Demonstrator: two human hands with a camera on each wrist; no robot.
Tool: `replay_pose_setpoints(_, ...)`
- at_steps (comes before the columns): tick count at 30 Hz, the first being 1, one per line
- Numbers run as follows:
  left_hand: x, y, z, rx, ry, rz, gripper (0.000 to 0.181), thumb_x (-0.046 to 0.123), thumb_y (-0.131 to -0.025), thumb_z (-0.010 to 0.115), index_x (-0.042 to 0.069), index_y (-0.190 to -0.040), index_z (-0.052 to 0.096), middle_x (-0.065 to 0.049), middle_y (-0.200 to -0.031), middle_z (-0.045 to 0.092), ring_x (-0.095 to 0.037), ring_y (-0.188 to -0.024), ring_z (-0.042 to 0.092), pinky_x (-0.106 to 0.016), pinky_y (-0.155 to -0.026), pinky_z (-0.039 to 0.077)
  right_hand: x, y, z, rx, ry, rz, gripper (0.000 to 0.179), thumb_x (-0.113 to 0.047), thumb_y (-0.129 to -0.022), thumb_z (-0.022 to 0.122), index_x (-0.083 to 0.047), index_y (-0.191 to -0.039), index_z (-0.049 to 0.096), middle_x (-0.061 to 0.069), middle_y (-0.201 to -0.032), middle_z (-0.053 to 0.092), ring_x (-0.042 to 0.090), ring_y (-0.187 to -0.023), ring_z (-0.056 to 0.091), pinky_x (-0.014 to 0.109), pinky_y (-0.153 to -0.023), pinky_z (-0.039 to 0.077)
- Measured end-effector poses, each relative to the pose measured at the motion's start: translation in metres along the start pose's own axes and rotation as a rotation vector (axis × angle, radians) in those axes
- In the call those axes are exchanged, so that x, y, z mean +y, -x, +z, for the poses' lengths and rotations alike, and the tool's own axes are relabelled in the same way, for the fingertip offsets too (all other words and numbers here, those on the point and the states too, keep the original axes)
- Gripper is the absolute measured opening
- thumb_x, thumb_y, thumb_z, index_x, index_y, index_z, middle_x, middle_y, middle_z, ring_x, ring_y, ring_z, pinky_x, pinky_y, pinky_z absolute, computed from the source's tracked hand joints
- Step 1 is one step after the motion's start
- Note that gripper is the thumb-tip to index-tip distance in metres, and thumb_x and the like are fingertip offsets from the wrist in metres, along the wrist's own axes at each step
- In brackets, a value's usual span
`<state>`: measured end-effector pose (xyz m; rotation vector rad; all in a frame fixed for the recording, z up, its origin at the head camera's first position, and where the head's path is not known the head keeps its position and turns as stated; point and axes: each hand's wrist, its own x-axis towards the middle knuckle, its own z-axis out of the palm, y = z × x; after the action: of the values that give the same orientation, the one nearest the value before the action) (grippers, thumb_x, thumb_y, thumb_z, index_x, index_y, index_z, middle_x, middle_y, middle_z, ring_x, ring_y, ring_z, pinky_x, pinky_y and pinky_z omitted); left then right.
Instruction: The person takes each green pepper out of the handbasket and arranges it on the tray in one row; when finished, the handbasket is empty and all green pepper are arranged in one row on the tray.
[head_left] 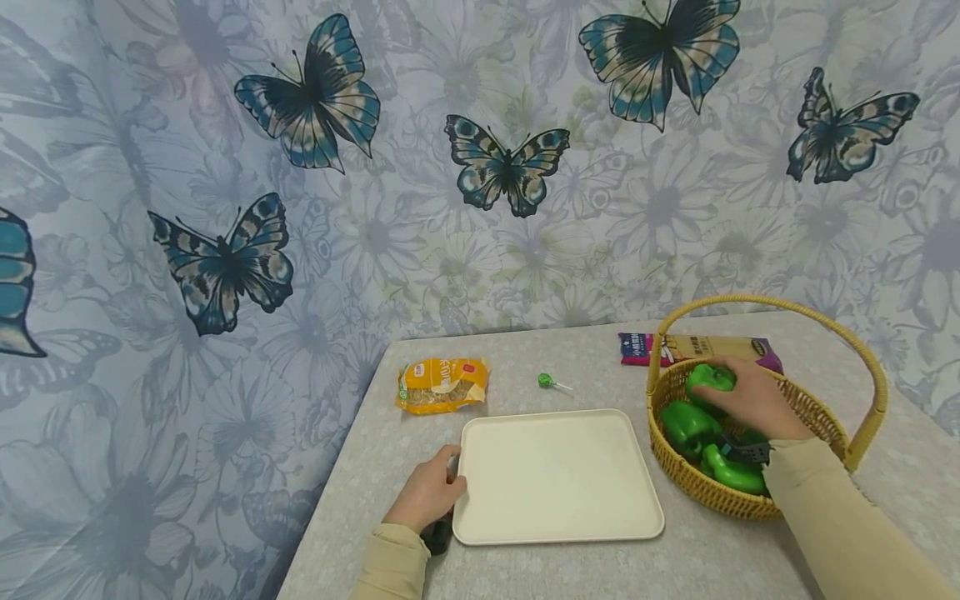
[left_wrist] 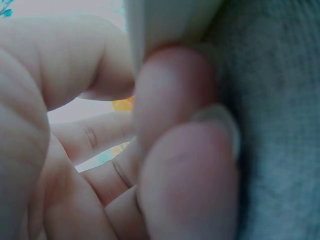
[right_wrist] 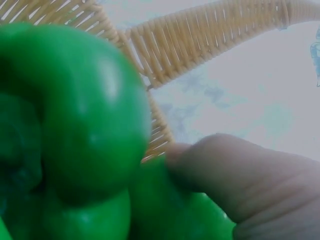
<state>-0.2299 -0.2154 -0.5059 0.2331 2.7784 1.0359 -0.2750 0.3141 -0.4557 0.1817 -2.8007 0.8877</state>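
Note:
At the left edge of a cream rectangular tray (head_left: 555,479), my left hand (head_left: 427,493) pinches the rim, with the thumb above and fingertips below. The left wrist view shows those fingers (left_wrist: 175,95) close up against the tray's pale edge (left_wrist: 175,20). My right hand (head_left: 756,402) reaches into a yellow wicker basket (head_left: 678,473) and grips a green bell pepper (head_left: 705,382) near the far rim. In the right wrist view the thumb presses on this pepper (right_wrist: 175,205). Other green bell peppers (head_left: 686,427) lie in the basket, partly hidden by my wrist.
An orange food packet (head_left: 442,385) lies behind the tray on the left. Near the tray's far edge is a green lollipop (head_left: 545,381). A purple and tan packet (head_left: 636,348) lies behind the basket, whose tall handle (head_left: 780,302) arches over my right hand.

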Motion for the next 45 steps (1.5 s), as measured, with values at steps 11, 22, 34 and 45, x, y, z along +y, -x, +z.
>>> replay_pose_setpoints(11,0.0,-0.002,0.001,-0.007,0.007,0.002,0.058,0.016,-0.098,0.061,0.002,-0.151,0.044,-0.004,-0.082,0.064,-0.018,-0.058,0.06,-0.035,-0.052,0.049,0.001,0.001,-0.002,0.0,0.009,0.012,0.077,-0.045,-0.093,0.075,0.005,-0.144,0.049,0.035,-0.13,0.058,0.045,-0.103,0.063,0.057,-0.08,0.052)
replay_pose_setpoints(22,0.001,-0.002,0.0,-0.011,0.011,-0.013,0.058,0.017,-0.098,0.062,0.003,-0.151,0.044,-0.003,-0.082,0.064,-0.018,-0.058,0.06,-0.035,-0.052,0.048,-0.011,0.006,-0.01,0.068,-0.007,0.019,0.079,-0.047,-0.094,0.073,0.007,-0.146,0.048,0.038,-0.141,0.049,0.057,-0.12,0.052,0.07,-0.089,0.046)
replay_pose_setpoints(34,0.0,-0.003,0.0,-0.014,0.013,-0.02,0.058,0.017,-0.097,0.061,0.003,-0.151,0.044,-0.003,-0.082,0.064,-0.018,-0.058,0.06,-0.035,-0.052,0.048,-0.051,0.025,-0.029,0.109,-0.049,-0.019,0.079,-0.05,-0.095,0.07,0.003,-0.15,0.046,0.035,-0.145,0.047,0.053,-0.117,0.055,0.066,-0.085,0.049)
replay_pose_setpoints(45,0.0,-0.003,0.0,-0.001,0.0,-0.014,0.057,0.017,-0.098,0.061,0.003,-0.15,0.044,-0.002,-0.081,0.064,-0.017,-0.059,0.06,-0.034,-0.051,0.048,-0.113,0.053,-0.021,0.172,-0.067,-0.16,0.066,-0.036,-0.091,0.079,-0.001,-0.142,0.057,0.028,-0.14,0.057,0.046,-0.113,0.061,0.059,-0.082,0.054)
